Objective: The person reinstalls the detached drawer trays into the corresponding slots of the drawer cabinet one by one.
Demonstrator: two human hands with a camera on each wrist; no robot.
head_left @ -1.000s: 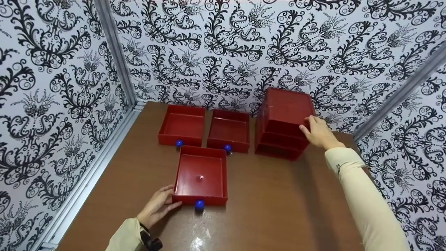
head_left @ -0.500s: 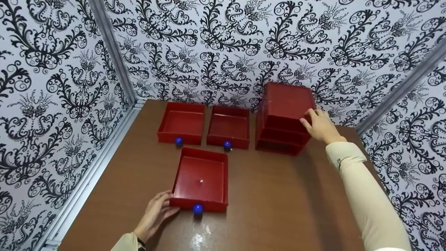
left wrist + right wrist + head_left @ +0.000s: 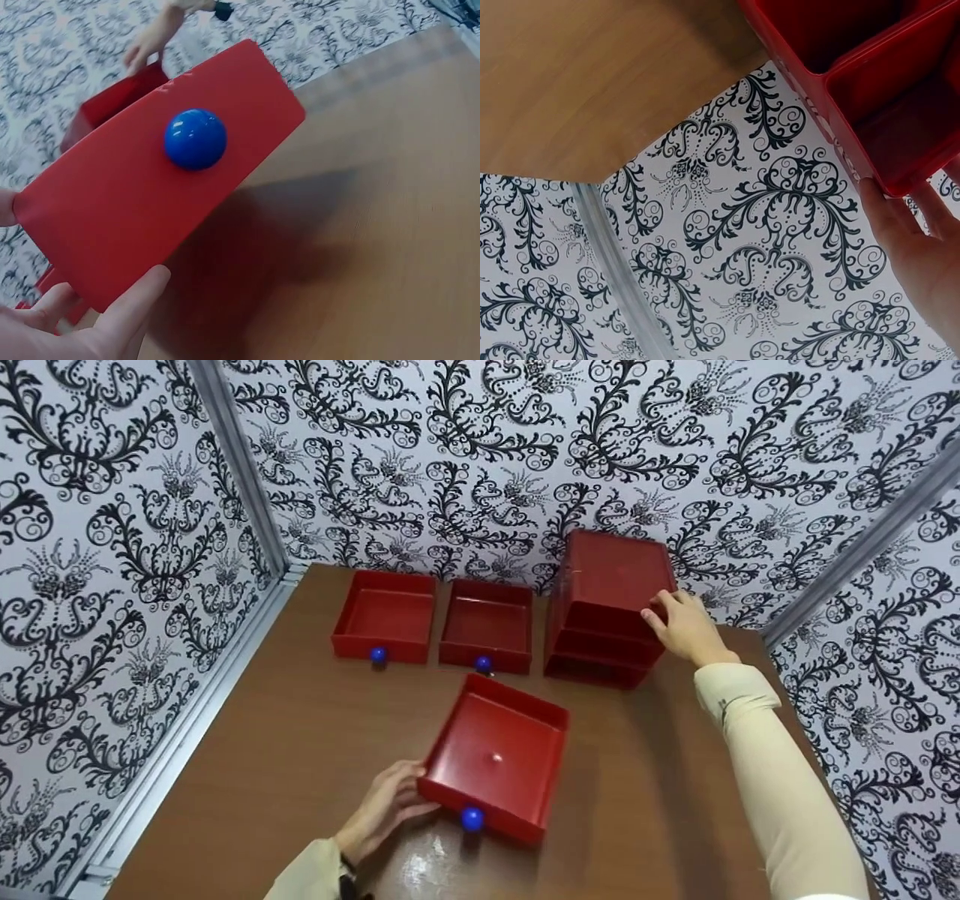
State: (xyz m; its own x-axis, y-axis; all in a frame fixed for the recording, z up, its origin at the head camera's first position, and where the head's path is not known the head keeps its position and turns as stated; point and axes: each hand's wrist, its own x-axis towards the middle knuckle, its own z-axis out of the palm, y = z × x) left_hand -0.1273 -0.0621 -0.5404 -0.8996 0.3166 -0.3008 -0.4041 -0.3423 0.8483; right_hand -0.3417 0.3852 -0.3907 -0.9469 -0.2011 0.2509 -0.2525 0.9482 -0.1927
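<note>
A leftmost drawer (image 3: 384,613) and a second drawer (image 3: 489,624) sit side by side on a table (image 3: 300,765), left of a drawer cabinet (image 3: 619,572), a wall (image 3: 487,457) behind. Before them, a third drawer (image 3: 496,757) is in the left hand (image 3: 386,806); the right hand (image 3: 686,630) grips the drawer cabinet's right edge.

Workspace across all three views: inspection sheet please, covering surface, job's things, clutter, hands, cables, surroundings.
Surface: brown table, shiny near its front.
Job's things: red drawer with blue knob, raised and tilted; two rear drawers rest beside red cabinet, its openings facing the person.
Clutter: nothing seen.
Hands: left hand grips raised drawer's corner; right hand holds cabinet's upper edge.
Cables: unclear; dark shape in left wrist view's corner.
Surroundings: patterned walls, grey metal strips.
</note>
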